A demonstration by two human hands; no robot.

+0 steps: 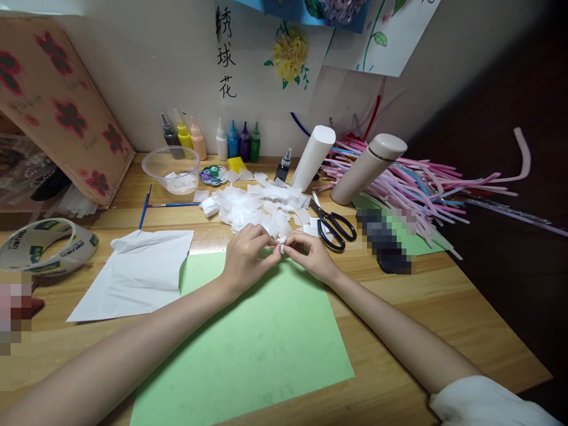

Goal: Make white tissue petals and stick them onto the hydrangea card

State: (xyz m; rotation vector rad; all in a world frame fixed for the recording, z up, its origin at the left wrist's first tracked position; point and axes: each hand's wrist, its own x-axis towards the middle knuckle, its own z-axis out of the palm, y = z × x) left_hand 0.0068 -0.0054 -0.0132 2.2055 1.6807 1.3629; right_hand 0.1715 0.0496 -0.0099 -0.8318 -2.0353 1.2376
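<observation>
Hands: left hand [245, 255], right hand [310, 254] pinch white paper scrap [280, 241] over green sheet [252, 343].

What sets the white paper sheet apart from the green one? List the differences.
The white paper sheet lies left of the hands, wrinkled and slightly lifted at its top edge; the green paper sheet lies flat and smooth under the forearms. The green sheet looks larger. The left hand and right hand pinch a small white paper piece above the green sheet, not the white one. Both rest on the wooden table.

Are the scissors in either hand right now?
No, the scissors lie on the table, right of both hands, which pinch a small white paper piece together.
</observation>
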